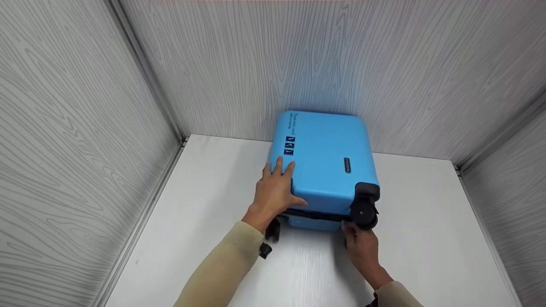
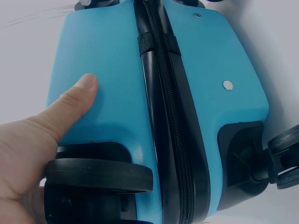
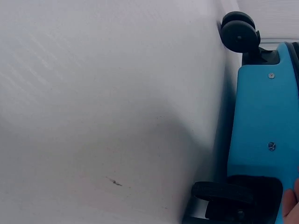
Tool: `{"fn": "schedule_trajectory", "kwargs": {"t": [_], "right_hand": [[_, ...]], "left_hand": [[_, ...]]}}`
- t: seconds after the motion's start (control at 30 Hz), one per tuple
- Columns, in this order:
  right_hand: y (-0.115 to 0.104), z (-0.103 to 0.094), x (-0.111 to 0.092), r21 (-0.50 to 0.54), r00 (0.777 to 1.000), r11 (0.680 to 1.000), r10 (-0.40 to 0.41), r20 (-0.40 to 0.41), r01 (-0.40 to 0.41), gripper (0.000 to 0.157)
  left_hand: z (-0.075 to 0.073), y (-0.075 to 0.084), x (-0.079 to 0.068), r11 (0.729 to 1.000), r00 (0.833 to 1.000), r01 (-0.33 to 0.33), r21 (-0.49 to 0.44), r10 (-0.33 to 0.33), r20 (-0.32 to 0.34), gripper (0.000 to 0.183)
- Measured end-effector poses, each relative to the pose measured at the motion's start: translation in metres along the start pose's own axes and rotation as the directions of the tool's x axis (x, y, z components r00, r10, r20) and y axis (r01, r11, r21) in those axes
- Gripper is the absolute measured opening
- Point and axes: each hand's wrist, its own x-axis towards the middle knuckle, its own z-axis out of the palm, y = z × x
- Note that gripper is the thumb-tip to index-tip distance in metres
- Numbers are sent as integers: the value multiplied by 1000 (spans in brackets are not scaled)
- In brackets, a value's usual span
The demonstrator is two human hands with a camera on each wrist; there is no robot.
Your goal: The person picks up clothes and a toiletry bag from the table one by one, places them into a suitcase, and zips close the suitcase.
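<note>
A light blue hard-shell suitcase (image 1: 328, 145) lies flat, its wheeled end towards me. My left hand (image 1: 274, 189) rests on its near left corner, fingers spread over the top shell and thumb (image 2: 77, 100) laid along the wheeled end. A black zipper (image 2: 168, 88) runs across that end between two dark trim strips. Low by the right wheel, my right hand (image 1: 362, 251) has its fingers curled at the zipper line, pinching the zipper pull, which the fingers mostly hide. Only a sliver of that hand's fingers (image 3: 290, 203) shows in the right wrist view.
Black caster wheels stick out at the suitcase's corners, one right wheel (image 1: 364, 213) just above my right hand. The suitcase lies on a white surface (image 1: 213, 204) near the grey wood-grain back wall (image 1: 239, 68). Similar side panels (image 1: 64, 140) stand left and right.
</note>
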Motion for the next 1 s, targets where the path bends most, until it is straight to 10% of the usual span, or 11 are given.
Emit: {"fn": "schedule_trajectory", "kwargs": {"t": [1.0], "right_hand": [[-27,18,9,-120,982,975,-191,3,189,17]], "left_hand": [[0,1,0,1000,1000,-5,12,5,-13,126]]}}
